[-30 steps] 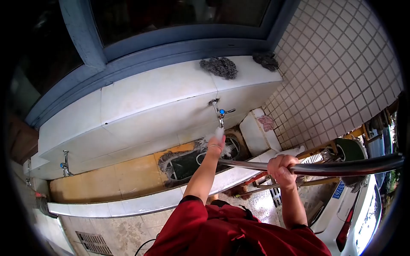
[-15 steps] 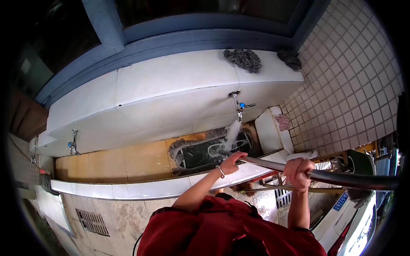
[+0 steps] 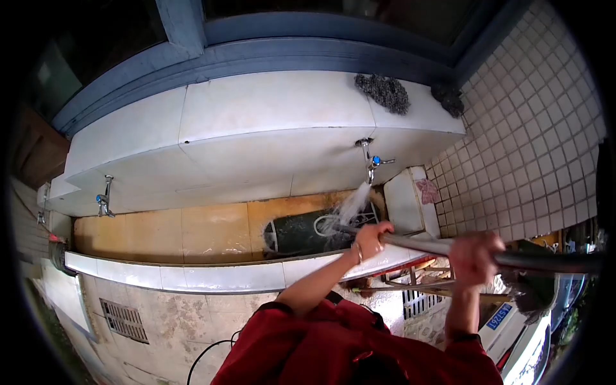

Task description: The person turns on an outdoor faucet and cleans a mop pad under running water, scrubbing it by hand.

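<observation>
A flat mop [image 3: 296, 232] with a dark green plate lies in the trough [image 3: 212, 231], its long metal handle [image 3: 417, 243] running up to the right. My left hand [image 3: 371, 241], with a bracelet at the wrist, is closed around the lower handle near the trough's front rim. Higher up the handle, my right hand [image 3: 476, 256] is wrapped round it, slightly blurred. Water pours from a tap [image 3: 373, 164] with a blue cap onto the plate and splashes. Most of the mop's grey fringe is hidden.
Two grey mop pads [image 3: 385, 94] [image 3: 447, 100] lie on the white ledge [image 3: 256, 106]. A second tap [image 3: 104, 200] is at the left. The tiled wall [image 3: 513, 135] bounds the right, with a pink cloth [image 3: 426, 191] near it. A floor drain [image 3: 124, 320] sits behind the trough's front wall.
Both hands and the handle have shifted a little to the right. Less grey fringe shows around the mop plate now. The view has shifted slightly; water still runs.
</observation>
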`<control>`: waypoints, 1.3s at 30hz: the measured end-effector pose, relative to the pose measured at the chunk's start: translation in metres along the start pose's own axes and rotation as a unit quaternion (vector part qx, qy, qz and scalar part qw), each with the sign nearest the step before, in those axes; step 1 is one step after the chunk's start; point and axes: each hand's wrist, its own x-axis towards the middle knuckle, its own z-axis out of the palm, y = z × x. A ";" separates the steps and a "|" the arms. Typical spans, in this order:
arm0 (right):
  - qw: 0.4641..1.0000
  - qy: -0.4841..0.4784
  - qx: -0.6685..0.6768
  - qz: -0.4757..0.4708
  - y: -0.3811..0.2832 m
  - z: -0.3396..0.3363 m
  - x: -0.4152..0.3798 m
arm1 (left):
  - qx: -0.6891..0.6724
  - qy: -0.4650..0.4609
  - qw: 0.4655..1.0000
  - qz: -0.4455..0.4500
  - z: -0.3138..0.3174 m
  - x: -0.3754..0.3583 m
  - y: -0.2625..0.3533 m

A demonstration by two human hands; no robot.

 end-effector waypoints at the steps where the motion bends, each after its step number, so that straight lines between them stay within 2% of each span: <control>1: 0.999 -0.043 -0.032 -0.008 -0.016 0.016 0.011 | -0.059 0.038 0.997 0.024 -0.009 -0.002 0.030; 2: 0.995 -0.082 -0.062 -0.013 -0.025 0.032 0.015 | -0.031 0.049 0.998 0.027 -0.006 -0.006 0.032; 3: 0.992 -0.072 -0.108 -0.006 -0.018 0.037 0.011 | -0.067 0.046 0.997 0.016 -0.005 -0.004 0.019; 4: 0.955 -0.049 -0.292 -0.001 0.009 -0.002 -0.015 | -0.106 0.043 0.993 0.007 0.000 -0.001 -0.004; 5: 0.885 -0.031 -0.465 0.012 0.036 -0.041 -0.042 | -0.083 0.016 0.996 -0.040 0.005 0.000 -0.034; 6: 0.958 -0.012 -0.285 0.025 0.031 -0.025 -0.025 | -0.026 -0.022 0.996 -0.083 -0.010 0.008 -0.019; 7: 0.995 0.011 -0.093 0.031 0.025 -0.009 -0.009 | -0.037 -0.013 0.998 -0.051 -0.012 0.015 0.001; 8: 1.000 -0.027 0.001 0.012 0.003 -0.006 0.000 | -0.050 -0.007 0.998 -0.027 -0.007 0.017 0.012; 9: 0.996 -0.069 -0.048 0.002 -0.018 0.009 0.010 | -0.026 0.035 0.998 0.036 0.003 0.015 0.013; 10: 0.989 -0.112 -0.098 -0.008 -0.029 0.020 0.019 | -0.042 0.043 0.997 0.037 0.005 0.011 0.012; 11: 0.987 -0.098 -0.115 -0.056 -0.024 0.024 0.019 | -0.056 0.052 0.996 0.041 0.004 0.009 0.012; 12: 0.987 -0.071 -0.139 -0.047 -0.006 0.014 0.010 | -0.070 0.061 0.995 0.047 0.003 0.006 0.013; 13: 0.985 -0.042 -0.163 -0.039 0.022 -0.005 -0.009 | -0.041 0.024 0.998 -0.035 0.005 0.001 -0.007; 14: 0.984 -0.001 -0.178 0.008 0.032 -0.023 -0.021 | -0.049 -0.018 0.992 -0.117 -0.004 0.002 -0.007; 15: 0.992 0.003 -0.122 0.032 0.015 -0.023 -0.016 | -0.046 -0.014 0.996 -0.081 -0.002 0.005 0.000; 17: 0.994 -0.100 0.018 0.047 -0.021 -0.008 0.003 | -0.029 0.014 0.999 -0.002 0.000 0.009 0.021; 18: 0.979 -0.206 0.004 0.003 -0.032 -0.002 0.012 | -0.014 0.033 0.999 0.031 0.003 -0.001 0.027; 19: 0.978 -0.188 -0.093 -0.014 -0.042 0.025 0.020 | -0.022 0.057 0.998 0.025 0.009 -0.007 0.026; 20: 0.989 -0.086 -0.117 -0.005 -0.020 0.010 -0.008 | -0.017 0.025 0.999 -0.009 0.007 -0.007 0.013; 21: 0.959 0.088 -0.267 0.047 -0.010 0.035 -0.010 | -0.014 -0.009 0.999 -0.042 -0.004 -0.007 0.004; 23: 0.963 0.150 -0.208 0.079 -0.008 0.023 -0.013 | -0.040 -0.049 0.993 -0.096 -0.004 -0.002 0.000; 24: 0.997 0.030 -0.004 0.064 -0.016 -0.016 -0.013 | -0.016 -0.006 1.000 -0.006 0.005 0.003 0.011; 27: 0.984 -0.176 -0.023 -0.009 -0.049 0.011 0.019 | -0.024 -0.015 0.999 -0.034 0.001 -0.010 0.050; 29: 0.994 -0.102 -0.016 0.047 -0.012 -0.009 -0.001 | -0.043 -0.022 0.996 -0.081 0.004 -0.016 0.011; 30: 0.994 -0.072 -0.069 0.037 -0.007 -0.026 -0.013 | -0.051 -0.026 0.994 -0.098 0.007 -0.014 -0.007; 32: 0.984 -0.010 -0.174 0.027 0.004 -0.060 -0.039 | -0.005 -0.031 0.997 -0.065 0.007 0.002 0.000; 34: 0.997 -0.041 -0.039 0.050 -0.048 -0.002 -0.004 | 0.010 -0.033 0.999 -0.040 0.005 -0.006 0.044; 35: 0.992 -0.109 -0.055 0.012 -0.052 0.006 0.006 | -0.016 -0.035 0.998 -0.055 0.001 -0.010 0.057; 36: 0.987 -0.054 -0.141 -0.045 -0.044 0.004 -0.008 | -0.025 -0.036 0.997 -0.065 0.004 -0.013 0.040; 38: 0.994 -0.057 -0.065 0.061 0.006 -0.027 -0.028 | -0.043 -0.037 0.995 -0.080 0.015 -0.019 -0.006; 39: 0.986 -0.018 -0.158 0.041 0.010 -0.039 -0.036 | -0.006 -0.031 0.996 -0.082 0.016 -0.013 -0.008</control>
